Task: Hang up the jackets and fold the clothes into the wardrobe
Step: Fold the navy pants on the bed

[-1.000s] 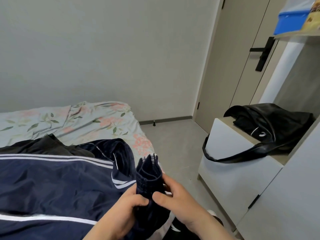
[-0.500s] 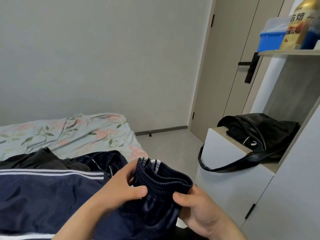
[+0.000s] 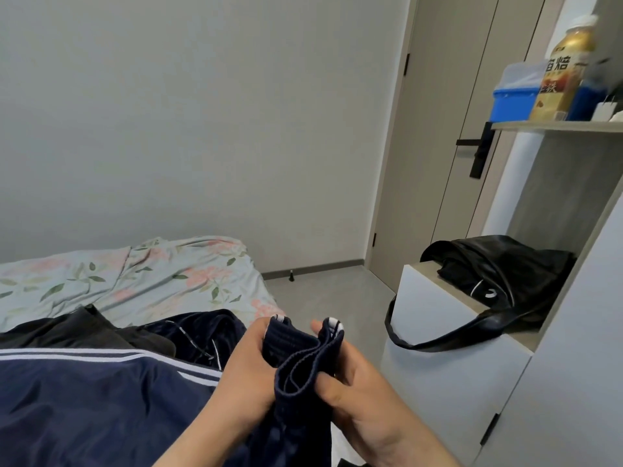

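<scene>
Navy ribbed garment [image 3: 303, 362] bunched upright between both hands, beside the bed edge | left hand [image 3: 246, 375] grips its left side, fingers curled | right hand [image 3: 357, 399] pinches its right side, thumb in front | navy striped jacket [image 3: 84, 392] lies on floral bed [image 3: 151, 278]

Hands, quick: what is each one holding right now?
Left hand: closed, gripping the ribbed band of the navy garment.
Right hand: closed, thumb pinching the same band from the other side.
</scene>
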`<state>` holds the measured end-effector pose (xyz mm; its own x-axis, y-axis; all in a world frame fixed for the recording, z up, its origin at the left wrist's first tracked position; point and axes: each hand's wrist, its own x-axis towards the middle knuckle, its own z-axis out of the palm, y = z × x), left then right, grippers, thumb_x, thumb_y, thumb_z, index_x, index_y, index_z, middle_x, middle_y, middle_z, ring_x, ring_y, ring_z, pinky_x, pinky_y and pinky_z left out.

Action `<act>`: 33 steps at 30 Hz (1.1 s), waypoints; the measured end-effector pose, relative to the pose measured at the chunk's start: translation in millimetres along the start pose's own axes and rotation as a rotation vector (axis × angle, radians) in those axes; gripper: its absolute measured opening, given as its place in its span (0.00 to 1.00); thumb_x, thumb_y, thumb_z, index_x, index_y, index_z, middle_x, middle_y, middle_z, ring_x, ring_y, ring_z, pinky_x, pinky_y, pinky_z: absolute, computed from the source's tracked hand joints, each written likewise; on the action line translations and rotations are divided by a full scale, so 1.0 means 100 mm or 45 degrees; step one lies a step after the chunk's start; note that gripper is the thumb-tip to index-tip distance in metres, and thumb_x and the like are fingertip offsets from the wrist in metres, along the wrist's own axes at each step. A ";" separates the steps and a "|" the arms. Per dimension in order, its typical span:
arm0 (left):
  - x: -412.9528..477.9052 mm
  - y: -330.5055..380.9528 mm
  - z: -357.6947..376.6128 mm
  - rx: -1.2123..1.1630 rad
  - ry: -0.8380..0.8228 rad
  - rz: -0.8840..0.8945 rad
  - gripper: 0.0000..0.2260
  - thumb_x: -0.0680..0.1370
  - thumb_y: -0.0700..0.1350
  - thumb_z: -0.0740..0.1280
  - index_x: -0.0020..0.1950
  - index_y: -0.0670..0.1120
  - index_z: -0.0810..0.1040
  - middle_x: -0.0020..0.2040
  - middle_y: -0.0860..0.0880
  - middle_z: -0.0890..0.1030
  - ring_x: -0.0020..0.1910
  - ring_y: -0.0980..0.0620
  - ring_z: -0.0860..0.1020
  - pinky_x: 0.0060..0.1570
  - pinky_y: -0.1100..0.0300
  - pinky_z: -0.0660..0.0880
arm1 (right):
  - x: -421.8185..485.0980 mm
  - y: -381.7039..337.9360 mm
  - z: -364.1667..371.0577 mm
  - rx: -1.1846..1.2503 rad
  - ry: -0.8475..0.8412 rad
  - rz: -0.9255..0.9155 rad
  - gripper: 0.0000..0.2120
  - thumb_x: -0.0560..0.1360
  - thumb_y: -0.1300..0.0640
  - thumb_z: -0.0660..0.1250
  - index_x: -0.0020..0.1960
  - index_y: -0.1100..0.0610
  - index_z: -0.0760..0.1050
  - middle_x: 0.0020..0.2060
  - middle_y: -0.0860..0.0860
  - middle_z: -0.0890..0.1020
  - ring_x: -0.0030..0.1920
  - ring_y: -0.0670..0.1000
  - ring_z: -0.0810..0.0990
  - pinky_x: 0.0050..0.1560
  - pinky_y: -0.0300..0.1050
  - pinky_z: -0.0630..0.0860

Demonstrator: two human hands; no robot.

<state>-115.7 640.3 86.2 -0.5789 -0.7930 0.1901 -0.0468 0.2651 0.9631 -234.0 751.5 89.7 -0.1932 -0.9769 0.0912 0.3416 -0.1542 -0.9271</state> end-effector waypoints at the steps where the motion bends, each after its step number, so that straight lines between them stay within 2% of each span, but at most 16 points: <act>1: 0.00 0.04 -0.01 0.033 0.057 0.011 0.19 0.58 0.56 0.78 0.45 0.58 0.77 0.42 0.54 0.84 0.36 0.63 0.79 0.37 0.67 0.76 | 0.01 0.00 -0.02 -0.079 0.091 -0.008 0.27 0.64 0.57 0.80 0.62 0.53 0.78 0.59 0.54 0.83 0.61 0.56 0.81 0.56 0.49 0.80; 2: 0.01 0.08 -0.04 0.048 0.113 0.021 0.17 0.61 0.54 0.78 0.45 0.57 0.77 0.42 0.56 0.84 0.37 0.63 0.80 0.37 0.67 0.75 | 0.03 -0.02 -0.04 -0.176 0.193 -0.028 0.22 0.64 0.57 0.79 0.57 0.54 0.80 0.55 0.56 0.84 0.57 0.59 0.83 0.54 0.51 0.81; 4: 0.09 0.17 -0.15 0.056 0.222 0.061 0.12 0.68 0.48 0.77 0.47 0.55 0.78 0.43 0.57 0.84 0.39 0.61 0.81 0.40 0.64 0.73 | 0.08 -0.15 -0.12 -0.410 0.372 -0.101 0.10 0.67 0.58 0.78 0.47 0.54 0.82 0.45 0.55 0.86 0.44 0.55 0.85 0.41 0.44 0.80; 6: 0.25 0.33 -0.36 0.016 0.299 0.095 0.08 0.73 0.45 0.74 0.49 0.53 0.79 0.43 0.54 0.84 0.42 0.56 0.82 0.43 0.58 0.76 | 0.16 -0.42 -0.24 -0.603 0.541 -0.198 0.03 0.71 0.58 0.76 0.44 0.53 0.84 0.41 0.51 0.87 0.41 0.49 0.85 0.38 0.38 0.78; 7: 0.35 0.43 -0.48 -0.035 0.324 0.110 0.06 0.74 0.44 0.73 0.49 0.51 0.79 0.43 0.51 0.84 0.43 0.53 0.83 0.43 0.55 0.77 | 0.21 -0.58 -0.30 -0.655 0.612 -0.232 0.02 0.71 0.57 0.75 0.44 0.54 0.84 0.40 0.50 0.87 0.42 0.49 0.86 0.40 0.39 0.79; 9: 0.62 0.70 -0.75 -0.097 0.339 0.175 0.02 0.77 0.42 0.71 0.49 0.47 0.80 0.43 0.46 0.85 0.44 0.46 0.84 0.44 0.50 0.79 | 0.33 -0.98 -0.38 -0.692 0.699 -0.291 0.03 0.72 0.55 0.75 0.44 0.54 0.84 0.40 0.50 0.87 0.43 0.50 0.86 0.42 0.43 0.81; 11: 0.91 1.02 -0.99 -0.072 0.272 0.220 0.03 0.79 0.42 0.67 0.49 0.43 0.79 0.45 0.40 0.84 0.46 0.40 0.83 0.48 0.46 0.78 | 0.48 -1.37 -0.40 -0.673 0.714 -0.343 0.02 0.73 0.56 0.75 0.43 0.54 0.85 0.41 0.50 0.87 0.43 0.50 0.86 0.40 0.40 0.81; 15: 1.44 1.78 -1.30 0.102 0.120 0.325 0.05 0.79 0.43 0.67 0.47 0.43 0.81 0.47 0.38 0.84 0.45 0.38 0.83 0.52 0.41 0.78 | 0.80 -2.16 -0.21 -0.554 0.635 -0.342 0.03 0.75 0.62 0.72 0.45 0.55 0.84 0.44 0.54 0.87 0.43 0.52 0.87 0.38 0.42 0.81; 17: 1.67 2.24 -1.40 0.196 0.214 0.376 0.08 0.73 0.47 0.70 0.44 0.42 0.81 0.43 0.37 0.83 0.42 0.37 0.83 0.47 0.40 0.79 | 0.94 -2.58 -0.08 -0.496 0.679 -0.307 0.06 0.74 0.65 0.70 0.50 0.61 0.82 0.44 0.59 0.87 0.41 0.55 0.86 0.37 0.46 0.82; 19: 1.83 2.68 -1.44 0.258 0.377 0.400 0.11 0.71 0.48 0.72 0.41 0.39 0.79 0.38 0.36 0.82 0.35 0.39 0.81 0.41 0.45 0.79 | 1.05 -2.96 0.09 -0.427 0.746 -0.265 0.09 0.72 0.67 0.68 0.52 0.65 0.80 0.44 0.62 0.86 0.39 0.59 0.85 0.41 0.51 0.83; 21: 1.90 3.07 -1.41 0.246 0.505 0.400 0.12 0.70 0.46 0.73 0.38 0.38 0.76 0.32 0.40 0.78 0.32 0.44 0.77 0.36 0.49 0.75 | 1.13 -3.25 0.30 -0.363 0.792 -0.303 0.08 0.71 0.67 0.67 0.50 0.65 0.79 0.42 0.61 0.85 0.38 0.59 0.83 0.46 0.54 0.82; 23: 1.86 3.38 -1.29 0.188 0.535 0.444 0.10 0.67 0.45 0.73 0.36 0.40 0.75 0.31 0.43 0.74 0.31 0.46 0.75 0.34 0.52 0.71 | 1.16 -3.45 0.53 -0.299 0.774 -0.388 0.06 0.72 0.66 0.66 0.47 0.63 0.78 0.41 0.62 0.84 0.38 0.59 0.83 0.47 0.55 0.82; 25: 1.71 3.60 -1.10 0.103 0.438 0.512 0.10 0.65 0.45 0.72 0.35 0.41 0.74 0.31 0.44 0.72 0.30 0.48 0.74 0.32 0.54 0.70 | 1.18 -3.55 0.77 -0.272 0.691 -0.434 0.05 0.73 0.63 0.66 0.48 0.63 0.79 0.42 0.61 0.85 0.39 0.59 0.84 0.50 0.56 0.82; 28: 1.48 3.76 -0.81 -0.027 0.155 0.584 0.16 0.66 0.47 0.73 0.37 0.34 0.76 0.32 0.43 0.75 0.31 0.48 0.76 0.33 0.55 0.71 | 1.16 -3.55 1.09 -0.402 0.476 -0.487 0.09 0.78 0.57 0.65 0.54 0.60 0.79 0.45 0.57 0.86 0.43 0.56 0.85 0.48 0.54 0.82; 31: 1.33 3.83 -0.67 -0.153 -0.024 0.533 0.10 0.75 0.43 0.67 0.39 0.36 0.78 0.35 0.42 0.76 0.33 0.47 0.76 0.35 0.56 0.70 | 1.09 -3.52 1.26 -0.369 0.325 -0.549 0.18 0.82 0.49 0.60 0.59 0.61 0.80 0.53 0.61 0.84 0.51 0.59 0.84 0.59 0.58 0.78; 33: 1.26 3.85 -0.73 -0.258 -0.148 0.432 0.10 0.78 0.37 0.60 0.44 0.38 0.80 0.37 0.44 0.83 0.33 0.47 0.81 0.32 0.61 0.75 | 1.04 -3.52 1.25 -0.300 0.284 -0.579 0.22 0.82 0.44 0.59 0.60 0.60 0.80 0.55 0.62 0.84 0.54 0.61 0.83 0.64 0.60 0.75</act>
<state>-146.8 602.4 494.4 -0.6227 -0.6086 0.4917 0.3172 0.3781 0.8697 -258.9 685.8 470.9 -0.4715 -0.7611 0.4455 -0.0316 -0.4903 -0.8710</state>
